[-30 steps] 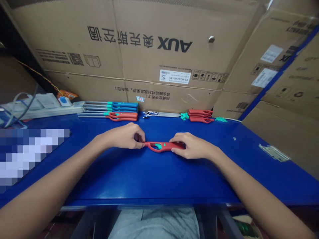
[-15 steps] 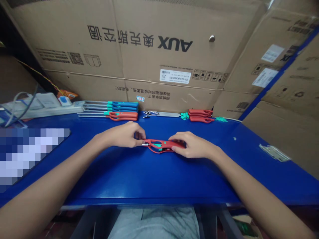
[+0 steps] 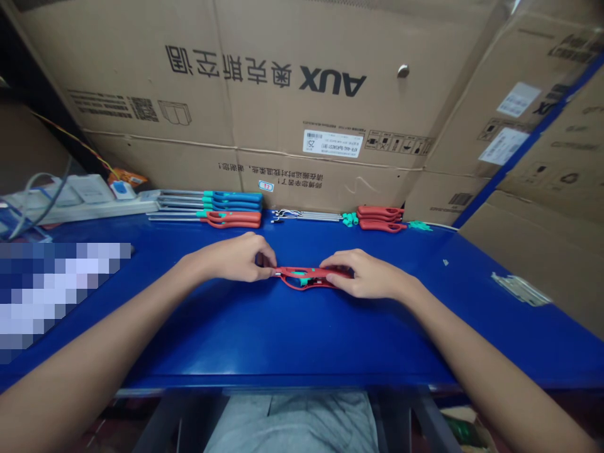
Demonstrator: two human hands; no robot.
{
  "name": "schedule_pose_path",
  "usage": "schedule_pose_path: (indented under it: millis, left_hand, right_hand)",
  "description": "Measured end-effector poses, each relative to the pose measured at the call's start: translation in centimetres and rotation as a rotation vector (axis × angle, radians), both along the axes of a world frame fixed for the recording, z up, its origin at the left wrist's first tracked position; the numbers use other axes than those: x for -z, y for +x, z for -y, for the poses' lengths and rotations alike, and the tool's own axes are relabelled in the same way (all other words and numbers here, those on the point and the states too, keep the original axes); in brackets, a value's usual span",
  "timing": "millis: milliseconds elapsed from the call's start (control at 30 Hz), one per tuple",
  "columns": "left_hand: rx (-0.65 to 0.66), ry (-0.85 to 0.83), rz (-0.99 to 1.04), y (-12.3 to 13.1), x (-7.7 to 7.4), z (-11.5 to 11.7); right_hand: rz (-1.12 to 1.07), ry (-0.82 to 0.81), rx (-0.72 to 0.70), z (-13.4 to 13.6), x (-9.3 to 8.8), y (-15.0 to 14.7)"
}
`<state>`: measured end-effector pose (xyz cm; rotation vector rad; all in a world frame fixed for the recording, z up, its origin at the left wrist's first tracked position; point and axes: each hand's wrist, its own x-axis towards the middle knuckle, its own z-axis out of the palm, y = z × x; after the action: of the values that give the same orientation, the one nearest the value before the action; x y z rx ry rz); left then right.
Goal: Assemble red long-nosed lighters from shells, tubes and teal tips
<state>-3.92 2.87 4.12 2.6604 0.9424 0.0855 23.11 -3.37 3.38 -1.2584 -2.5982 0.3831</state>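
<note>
A red lighter handle [image 3: 302, 276] with a teal trigger lies across the middle of the blue table [image 3: 292, 327], tipped onto its edge. My right hand [image 3: 365, 275] grips its right end with curled fingers. My left hand [image 3: 240, 258] pinches a small metal piece at the handle's left tip. The piece is mostly hidden by my fingers.
Finished blue and red long-nosed lighters [image 3: 221, 209] lie at the back left, metal tubes [image 3: 306, 217] at the back centre, red handles [image 3: 380, 219] and teal parts at the back right. Cardboard boxes [image 3: 264, 94] wall the rear and right. A power strip [image 3: 70, 195] sits far left.
The red handle has rolled from lying flat onto its edge, and a metal tip now shows at its left end between my left fingers. Both hands stayed in place.
</note>
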Motion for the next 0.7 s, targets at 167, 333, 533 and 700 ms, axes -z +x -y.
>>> schedule_pose_path:
  millis: [167, 333, 533, 700]
  left_hand:
    - [-0.002, -0.001, 0.012, 0.02, -0.02, -0.07]
    - [0.003, 0.002, 0.015, -0.05, 0.02, -0.19]
    - [0.001, 0.003, 0.009, -0.12, -0.04, -0.11]
    - [0.01, -0.003, 0.006, -0.05, -0.14, -0.05]
  right_hand:
    - [0.015, 0.017, -0.005, 0.0, 0.14, 0.14]
    - [0.005, 0.029, -0.012, 0.02, 0.09, 0.12]
    - [-0.002, 0.036, -0.028, 0.09, 0.01, 0.03]
    - [0.017, 0.035, -0.018, 0.09, 0.19, 0.13]
